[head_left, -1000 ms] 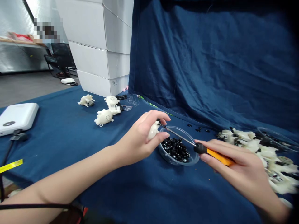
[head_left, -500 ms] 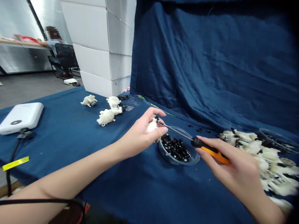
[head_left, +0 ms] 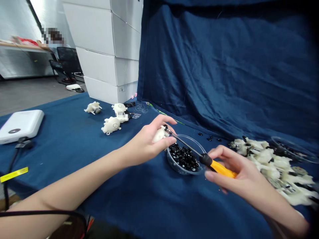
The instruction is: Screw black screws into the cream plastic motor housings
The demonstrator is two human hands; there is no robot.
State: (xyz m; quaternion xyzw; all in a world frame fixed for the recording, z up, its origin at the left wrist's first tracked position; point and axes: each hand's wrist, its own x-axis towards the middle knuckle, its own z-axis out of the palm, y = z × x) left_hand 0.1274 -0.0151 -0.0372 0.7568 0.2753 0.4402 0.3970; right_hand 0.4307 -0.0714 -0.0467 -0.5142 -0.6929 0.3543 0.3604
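Note:
My left hand [head_left: 149, 139] is closed around a small cream plastic part [head_left: 159, 134] with a black piece at its top, above the bowl's left rim. In my right hand [head_left: 239, 171] lies a screwdriver [head_left: 220, 168] with an orange and black handle, its thumb and forefinger partly loosened around it. The screwdriver's metal shaft slants up leftward, and its tip meets the black piece on the cream part. Below the shaft stands a clear plastic bowl [head_left: 183, 171] holding many small black parts [head_left: 185, 156].
Cream plastic assemblies [head_left: 271, 162] are heaped at right beside a clear lid or dish [head_left: 294, 149]. Several cream parts [head_left: 111, 125] lie at left. White boxes [head_left: 99, 63] are stacked behind, and a white power bank [head_left: 21, 126] sits far left. A person [head_left: 56, 43] sits in the background.
My right hand's fingers have opened somewhat around the screwdriver handle, and the handle has dipped a little. The left hand keeps its hold on the cream part. The view has shifted slightly.

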